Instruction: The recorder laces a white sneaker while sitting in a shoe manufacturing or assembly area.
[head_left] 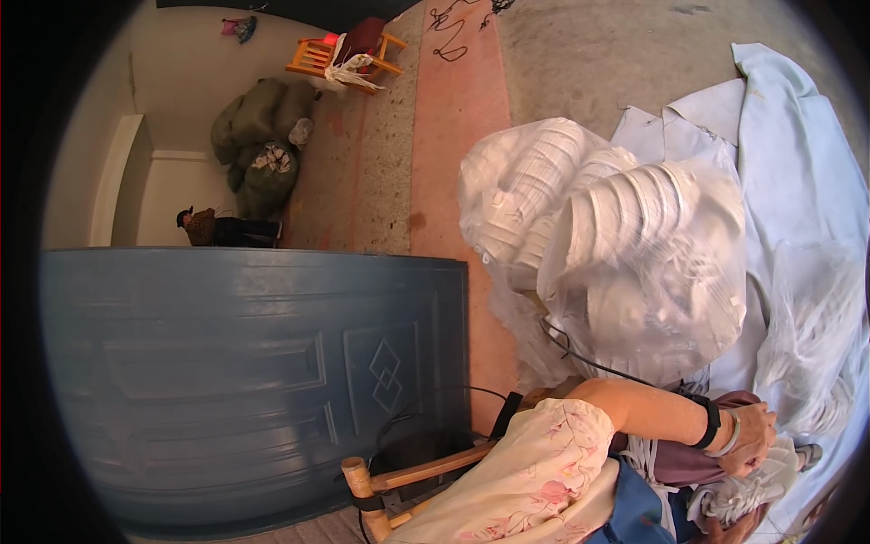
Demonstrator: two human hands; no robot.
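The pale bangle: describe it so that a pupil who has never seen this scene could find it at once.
Start at the big blue panelled door at lower left, then go right to the cream floral sleeve. Follow the bare forearm to where the pale bangle sits between a black strap and the hand. Its pale colour sets it apart from the dark strap.

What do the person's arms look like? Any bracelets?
The clearer arm has a loose, elbow-length, pink-flowered cream sleeve. It wears a black strap and a pale bangle, and a thin black cable runs toward the strap. The other hand is too hidden to describe.
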